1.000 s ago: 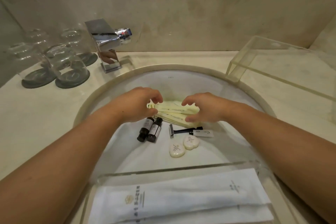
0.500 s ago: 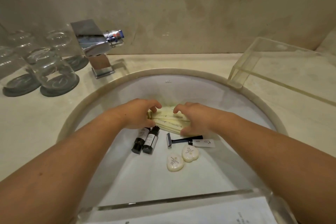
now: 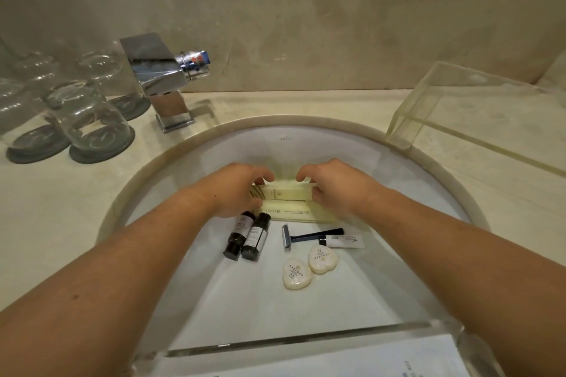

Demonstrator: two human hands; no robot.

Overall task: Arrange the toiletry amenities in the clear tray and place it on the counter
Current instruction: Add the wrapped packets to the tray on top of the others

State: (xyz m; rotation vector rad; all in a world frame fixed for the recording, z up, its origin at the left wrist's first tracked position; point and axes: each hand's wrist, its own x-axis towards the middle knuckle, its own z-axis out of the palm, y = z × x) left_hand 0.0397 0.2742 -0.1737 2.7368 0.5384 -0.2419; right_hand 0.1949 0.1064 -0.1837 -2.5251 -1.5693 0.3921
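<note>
Both hands in the tray [image 3: 275,343], which seems to sit across the sink [image 3: 147,174], not yet on the surface [image 3: 46,208].

- Left hand [image 3: 235,191]: fingers curled over the left end of the cream packets [image 3: 288,193], thumb under. Right hand [image 3: 335,190]: same hold on the right end. Two packets show, one behind the other, at the tray's far side; whether more lie beneath, cannot tell.
- Bottles [image 3: 248,236]: two, dark, lying side by side, caps just below the left hand's thumb.
- Razor [image 3: 306,236] and tube [image 3: 344,241] lie near the right wrist. Two soaps [image 3: 309,266] nearer, touching.

Risks, as judged:
- Squaring the packets could nudge the bottles with the left thumb; they are round and lying down, so they would likely roll out of line.
- Packets look slick and stacked loosely; uneven pressure from the two ends may fan them.
- Right forearm passes close above razor and tube; a low pull-back could drag them.
- Tray is clear, its edges hard to read. Lifting it tilted would slide everything to one wall.
- Glasses [image 3: 88,113] stand left on the surface, a clear stand [image 3: 407,113] right; either could be clipped when setting the tray down.
</note>
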